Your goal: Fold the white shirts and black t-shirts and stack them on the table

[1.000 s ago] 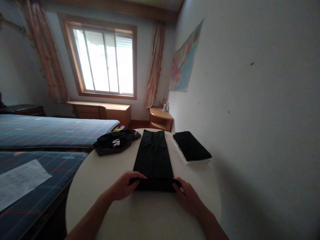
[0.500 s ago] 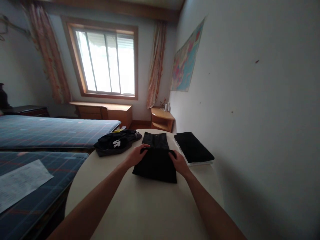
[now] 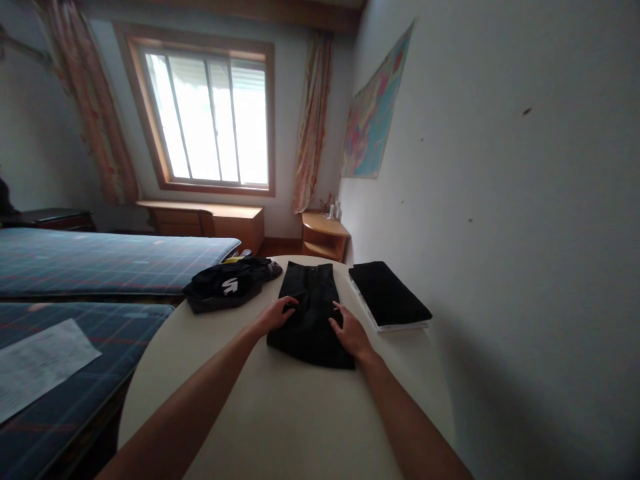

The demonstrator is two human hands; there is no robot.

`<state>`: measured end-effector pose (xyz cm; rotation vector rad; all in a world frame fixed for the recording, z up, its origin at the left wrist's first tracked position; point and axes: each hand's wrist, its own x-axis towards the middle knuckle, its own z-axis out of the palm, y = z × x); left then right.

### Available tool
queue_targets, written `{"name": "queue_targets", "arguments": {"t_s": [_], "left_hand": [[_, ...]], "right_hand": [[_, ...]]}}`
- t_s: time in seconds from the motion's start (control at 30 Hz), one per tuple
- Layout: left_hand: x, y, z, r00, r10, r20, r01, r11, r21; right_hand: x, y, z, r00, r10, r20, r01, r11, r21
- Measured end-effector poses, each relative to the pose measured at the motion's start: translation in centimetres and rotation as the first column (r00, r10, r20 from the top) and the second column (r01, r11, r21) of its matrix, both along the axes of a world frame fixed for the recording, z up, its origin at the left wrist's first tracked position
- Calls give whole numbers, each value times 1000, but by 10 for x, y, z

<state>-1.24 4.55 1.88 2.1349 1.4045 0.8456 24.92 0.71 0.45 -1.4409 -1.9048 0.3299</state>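
A black garment (image 3: pixel 313 333) lies lengthwise on the round cream table (image 3: pixel 280 413), its far end narrower and its near edge curved. At its left side is my left hand (image 3: pixel 276 315), fingers apart and bent over the cloth. My right hand (image 3: pixel 350 330) rests at the opposite side, with thumb and fingers spread on or just above the fabric. Neither hand pinches the cloth. What kind of garment it is, I cannot tell.
A dark cap-like item (image 3: pixel 225 287) with a white mark lies at the table's left. On the right, a folded black cloth (image 3: pixel 390 293) sits on a white stack (image 3: pixel 400 327). Plaid mattresses (image 3: pixel 115 333) adjoin on the left, one bearing a paper sheet (image 3: pixel 45 367). A wall (image 3: pixel 525 267) rises at right.
Both hands have let go of the garment's raised folded edge, and their fingers have opened. That edge has gone down, so the garment now looks like one flatter piece. The view has shifted slightly.
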Motion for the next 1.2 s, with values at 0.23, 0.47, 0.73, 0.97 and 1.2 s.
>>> {"name": "queue_targets", "arguments": {"t_s": [0.23,0.47,0.73,0.97,1.2], "left_hand": [[-3,-15,-6,998,-54,18,55,996,-64],[-12,-72,7,975,-215,48,220,959,-177],[-3,-79,66,950,-273,151,287,955,-78],[1,-24,95,970,-177,165,165,983,80],[4,17,30,984,41,173,-48,998,33]], "right_hand": [[0,-16,13,991,62,121,-49,993,-107],[19,-56,28,974,209,83,-186,956,-225],[24,-60,67,962,259,-90,-272,944,-186],[13,-8,80,966,167,-196,-174,985,-17],[1,24,38,996,56,-69,-56,998,7]]}}
